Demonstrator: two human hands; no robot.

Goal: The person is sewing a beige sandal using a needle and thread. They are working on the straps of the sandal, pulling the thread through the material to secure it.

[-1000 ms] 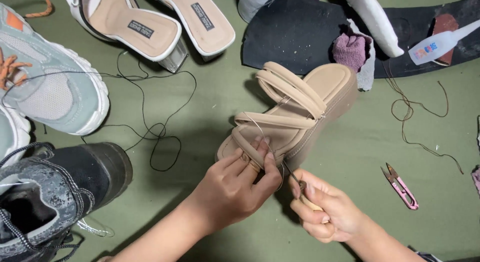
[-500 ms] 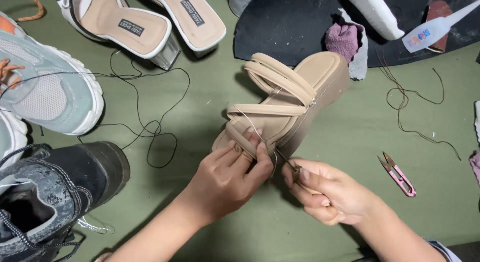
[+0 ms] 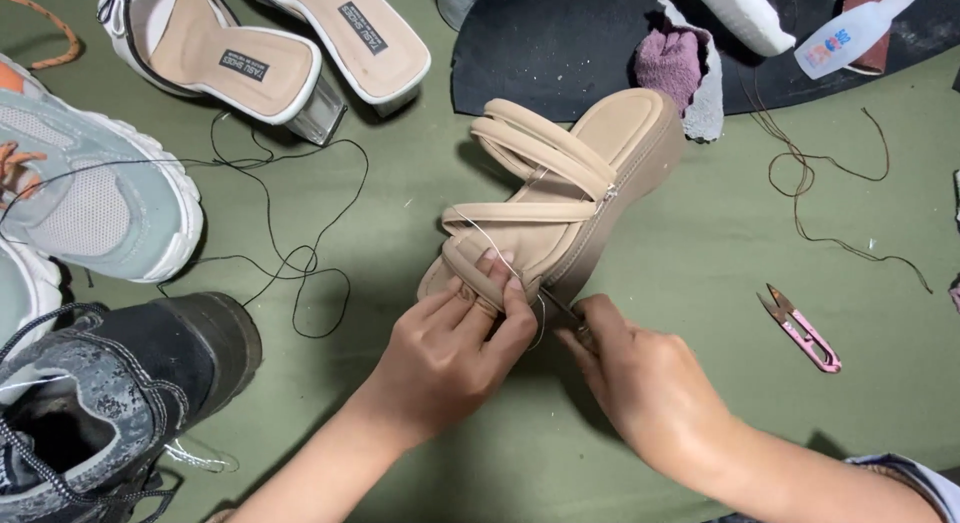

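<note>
Beige sandal lies mid-surface, long axis running from near end at the hands toward the far right corner. Left hand pinches the near strap, fingers closed. Right hand closed on a thin tool (awl, likely), just right of sole.

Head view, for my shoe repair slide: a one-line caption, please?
Left hand grips a beige strappy sandal on green cloth while the right hand works a thin tool at its sole edge.

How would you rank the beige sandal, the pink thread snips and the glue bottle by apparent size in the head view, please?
1. Beige sandal, clearly largest.
2. Glue bottle, partly cut off by the frame edge.
3. Pink thread snips, a close call with the bottle.
</note>
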